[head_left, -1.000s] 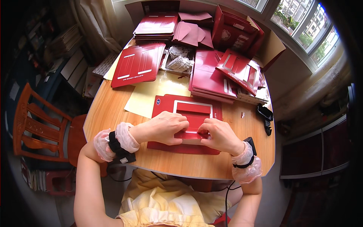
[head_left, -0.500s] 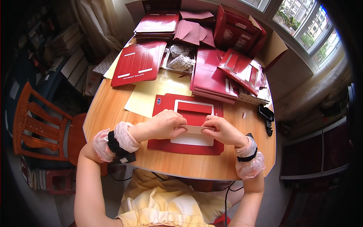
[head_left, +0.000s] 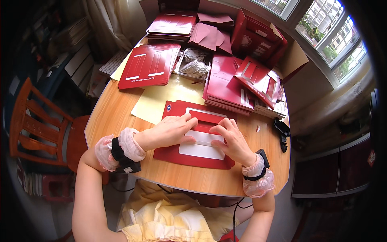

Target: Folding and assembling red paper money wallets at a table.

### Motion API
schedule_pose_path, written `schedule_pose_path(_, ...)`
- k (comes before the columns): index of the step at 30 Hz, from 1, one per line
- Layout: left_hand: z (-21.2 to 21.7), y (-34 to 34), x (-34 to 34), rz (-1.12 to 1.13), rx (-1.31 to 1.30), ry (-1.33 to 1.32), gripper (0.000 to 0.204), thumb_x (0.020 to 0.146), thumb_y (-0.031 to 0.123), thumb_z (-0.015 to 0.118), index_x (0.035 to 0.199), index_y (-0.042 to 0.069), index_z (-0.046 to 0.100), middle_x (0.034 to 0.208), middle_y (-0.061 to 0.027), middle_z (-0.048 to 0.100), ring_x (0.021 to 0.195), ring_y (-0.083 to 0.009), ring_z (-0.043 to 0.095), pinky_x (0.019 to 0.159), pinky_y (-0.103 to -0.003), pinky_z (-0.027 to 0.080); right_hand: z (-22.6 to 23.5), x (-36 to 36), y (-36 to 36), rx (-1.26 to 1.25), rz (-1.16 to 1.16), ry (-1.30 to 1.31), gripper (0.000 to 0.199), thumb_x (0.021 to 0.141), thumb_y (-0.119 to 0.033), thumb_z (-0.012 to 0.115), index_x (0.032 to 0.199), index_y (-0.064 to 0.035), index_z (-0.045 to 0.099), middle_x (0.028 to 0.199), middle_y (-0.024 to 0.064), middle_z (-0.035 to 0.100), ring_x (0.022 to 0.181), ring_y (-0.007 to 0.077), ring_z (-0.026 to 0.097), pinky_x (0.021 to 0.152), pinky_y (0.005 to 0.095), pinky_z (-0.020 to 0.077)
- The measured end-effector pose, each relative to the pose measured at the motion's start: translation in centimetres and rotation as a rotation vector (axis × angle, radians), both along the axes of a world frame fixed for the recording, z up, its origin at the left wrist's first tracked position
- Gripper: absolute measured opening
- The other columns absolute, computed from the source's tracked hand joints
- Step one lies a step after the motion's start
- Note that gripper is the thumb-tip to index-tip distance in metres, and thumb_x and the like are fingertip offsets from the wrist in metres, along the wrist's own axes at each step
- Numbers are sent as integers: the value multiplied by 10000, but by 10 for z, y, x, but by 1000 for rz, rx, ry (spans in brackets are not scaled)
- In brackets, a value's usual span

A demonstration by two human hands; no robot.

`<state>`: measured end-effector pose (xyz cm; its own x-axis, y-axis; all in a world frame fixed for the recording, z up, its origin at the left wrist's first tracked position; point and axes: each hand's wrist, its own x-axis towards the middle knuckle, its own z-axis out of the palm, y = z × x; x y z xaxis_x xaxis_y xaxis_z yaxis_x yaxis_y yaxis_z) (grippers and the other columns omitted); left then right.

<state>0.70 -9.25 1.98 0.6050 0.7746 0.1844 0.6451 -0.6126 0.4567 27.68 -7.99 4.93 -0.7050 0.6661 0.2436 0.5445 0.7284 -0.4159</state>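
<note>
A red printed card sleeve [head_left: 167, 155] lies flat near the table's front edge, with a slot and a white panel [head_left: 201, 152] on its face. Across the panel's upper part runs a narrow pale strip [head_left: 204, 143]. My left hand [head_left: 171, 131] rests over the left of the sleeve, fingers stretched and apart, its thumb at the strip's left end. From the other side my right hand [head_left: 233, 141] reaches in with fingers spread and slightly bent, its thumb touching the strip's right end. Neither hand is closed around anything.
Behind the sleeve lies a yellow sheet [head_left: 155, 101]. Stacked red cards [head_left: 149, 64], pink-red envelopes [head_left: 207, 36], red folders [head_left: 225, 80] and a clear tray of white bundles [head_left: 195, 66] fill the far side. A black strap [head_left: 282, 129] sits at the right edge. A wooden chair [head_left: 36, 133] stands left.
Both hands have let go of their pinch on the pale strip, and their fingers have spread. The strip, held up before, now lies against the white panel under my thumbs.
</note>
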Motion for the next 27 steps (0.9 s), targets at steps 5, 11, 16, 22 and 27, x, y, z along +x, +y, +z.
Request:
schedule_pose_path(5, 8, 3, -6, 22, -122, -6, 429, 933, 353, 743, 1153, 55, 525, 1113, -133, 580, 925, -310, 662, 778, -426, 521, -11, 1, -2, 75, 189, -78, 401, 833, -28, 691, 1217, -143, 686, 1023, 83, 536, 916, 277, 576, 850, 384, 516)
schedule_pose_path(11, 4, 13, -13, -69, -221, -60, 454, 893, 267, 781, 1183, 46, 510, 1110, -160, 582, 1002, -341, 655, 812, -455, 531, -6, -13, -17, 241, 287, -317, 539, 884, -69, 592, 1409, -192, 599, 1005, 70, 523, 867, 223, 591, 780, 349, 515)
schedule_pose_path(16, 6, 18, -16, -119, -285, -87, 456, 886, 215, 790, 1210, 49, 517, 1163, -167, 579, 1058, -365, 632, 873, -455, 526, -6, -19, -23, 342, 262, -399, 529, 911, -101, 579, 1437, -149, 568, 1021, 57, 539, 938, 194, 584, 800, 321, 505)
schedule_pose_path(22, 11, 16, -14, -96, -331, -69, 460, 884, 217, 793, 1222, 56, 525, 1174, -161, 577, 1069, -360, 633, 890, -452, 530, 3, 1, -22, 290, 272, -428, 468, 915, -102, 576, 1381, -142, 608, 1029, 62, 544, 947, 206, 579, 846, 344, 498)
schedule_pose_path(27, 10, 16, -14, -91, -330, -59, 462, 886, 223, 792, 1234, 69, 528, 1171, -160, 572, 1058, -362, 638, 886, -456, 532, 7, 26, -25, 214, 228, -394, 471, 865, -64, 607, 1332, -119, 635, 1029, 80, 538, 938, 234, 573, 856, 350, 499)
